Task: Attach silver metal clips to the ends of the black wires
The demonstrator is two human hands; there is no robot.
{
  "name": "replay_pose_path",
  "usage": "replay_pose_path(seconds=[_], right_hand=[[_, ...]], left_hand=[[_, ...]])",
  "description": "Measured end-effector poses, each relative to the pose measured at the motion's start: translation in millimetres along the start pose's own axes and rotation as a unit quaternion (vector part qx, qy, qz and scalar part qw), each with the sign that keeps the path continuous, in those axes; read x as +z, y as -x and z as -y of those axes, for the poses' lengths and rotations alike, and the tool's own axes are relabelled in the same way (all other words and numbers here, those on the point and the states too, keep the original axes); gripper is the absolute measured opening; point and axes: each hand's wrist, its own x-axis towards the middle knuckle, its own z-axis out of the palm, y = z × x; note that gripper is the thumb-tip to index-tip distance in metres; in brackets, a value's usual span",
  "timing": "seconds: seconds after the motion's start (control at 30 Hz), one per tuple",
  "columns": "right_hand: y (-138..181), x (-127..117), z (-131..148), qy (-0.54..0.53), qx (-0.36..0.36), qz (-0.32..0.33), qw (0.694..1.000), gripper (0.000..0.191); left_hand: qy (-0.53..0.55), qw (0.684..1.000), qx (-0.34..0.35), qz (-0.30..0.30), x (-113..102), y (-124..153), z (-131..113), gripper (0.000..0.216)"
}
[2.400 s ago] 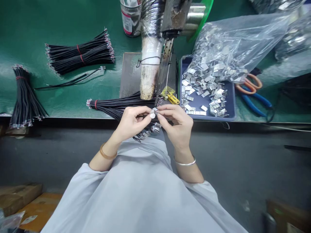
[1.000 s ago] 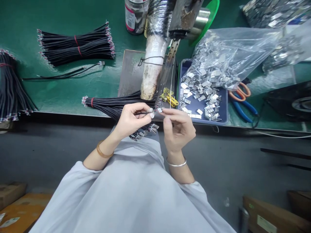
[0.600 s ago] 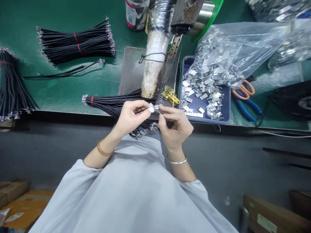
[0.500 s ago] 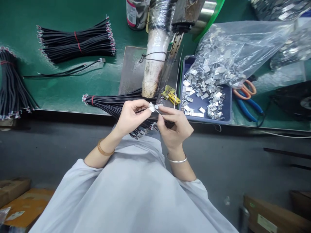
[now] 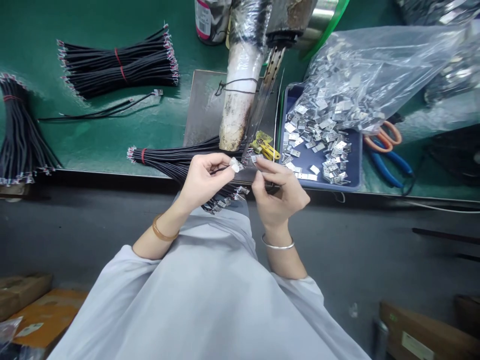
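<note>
My left hand (image 5: pixel 208 177) is closed in a pinch on the end of a black cable, most of which the fingers hide. A white bit (image 5: pixel 235 165) shows at its fingertips, with short bare wire ends just beyond. To the right, my right hand (image 5: pixel 281 190) has thumb and index finger apart. By its index fingertip is a small silvery metal piece (image 5: pixel 254 158); whether the finger touches it I cannot tell. Behind and below the hands lies a bundle of black cables (image 5: pixel 168 159) with a red tie. Metal plugs (image 5: pixel 223 202) hang at the table edge.
A soldering iron (image 5: pixel 272 70) and a wrapped white tube (image 5: pixel 238 110) point down over a metal plate (image 5: pixel 202 105). At the right, a blue tray (image 5: pixel 358 170) holds many metal plugs under a clear bag, beside blue pliers (image 5: pixel 390 167). More cable bundles (image 5: pixel 120 67) lie left.
My right hand has moved right, away from my left fingertips, and its thumb and index finger are farther apart. My left hand stays in nearly the same place.
</note>
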Motion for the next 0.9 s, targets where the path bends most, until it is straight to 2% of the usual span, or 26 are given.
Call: replay_pose_path(seconds=[0.2,0.37,0.43,0.57,0.7,0.8,0.9], right_hand=[[7,3,2,-0.077,0.014,0.028,0.997,0.019],[7,4,1,-0.072,0.055,-0.008,0.996,0.015],[5,0,-1,-0.054,0.052,-0.002,0.997,0.013],[-3,-10,1,-0.007,0.015,0.099,0.995,0.012],[-6,-11,5,0.016,-0.011,0.209,0.978,0.012],[-5,-6,5,0.052,-0.038,0.248,0.967,0.015],[-4,-3,3,0.077,-0.061,0.252,0.963,0.019]], left_hand=[[-0.017,1.000,-0.002,0.021,-2,0,-1,0.023],[-0.007,1.000,0.001,0.027,-1,-1,0,0.025],[-0.003,1.000,0.001,0.030,-2,-1,0,0.025],[-0.012,0.999,-0.001,0.041,-5,-1,-1,0.030],[-0.003,0.998,0.006,0.061,-8,-2,-1,0.036],[0.020,0.998,0.015,0.061,-9,-3,-1,0.040],[0.032,0.997,0.016,0.070,-10,-3,-2,0.041]])
